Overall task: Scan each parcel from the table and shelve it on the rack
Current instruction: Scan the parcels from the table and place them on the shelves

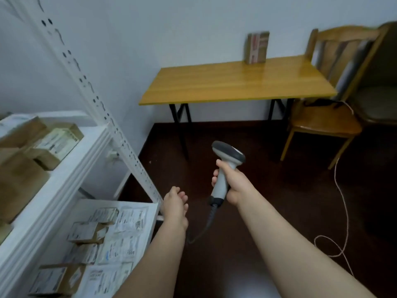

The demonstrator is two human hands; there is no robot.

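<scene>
Against the wall at the back edge of the surface [236, 82] stands the only parcel [256, 47] in sight there, a small brown carton upright on its end, well apart from the person; it is too blurred to tell which face bears the label. It looks light and stiff, likely easy for one hand; the taped faces may be a little slick and, standing tall, it could tip at a nudge; taking it across its two narrow sides near the middle seems the safest hold, leaving the broad faces free for scanning.

Nearer, the right grip [231, 183] is wrapped round the handle of the scanner [229, 151], whose head points toward the surface; its dark cable [206, 224] hangs below. The left grip [175, 204] holds nothing, fingers loosely curled, just beside the corner post of the rack [120, 134]; shelved parcels [53, 145] lie on its tiers. Right of the surface stands a wooden chair [322, 123]; a pale cord [343, 211] trails over the dark floor.
</scene>
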